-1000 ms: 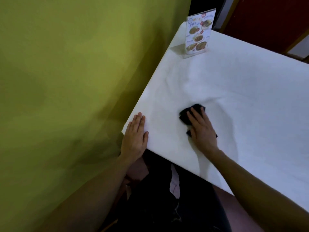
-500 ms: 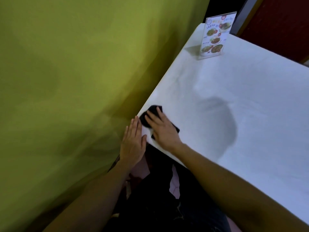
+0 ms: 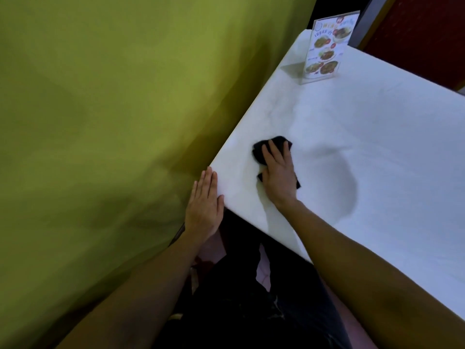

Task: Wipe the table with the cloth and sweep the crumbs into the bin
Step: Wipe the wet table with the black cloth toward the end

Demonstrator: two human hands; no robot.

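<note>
Green wall flanks white table. Left hand lies flat at the near corner edge. Right hand, fingers spread, presses black cloth just beside it, rightward; crumbs and bin seemingly unseen.

I'm in an eatery of some kind. A clear stand-up menu card printed with photos of dishes stands at the far corner of my white counter, beside a green wall.
</note>
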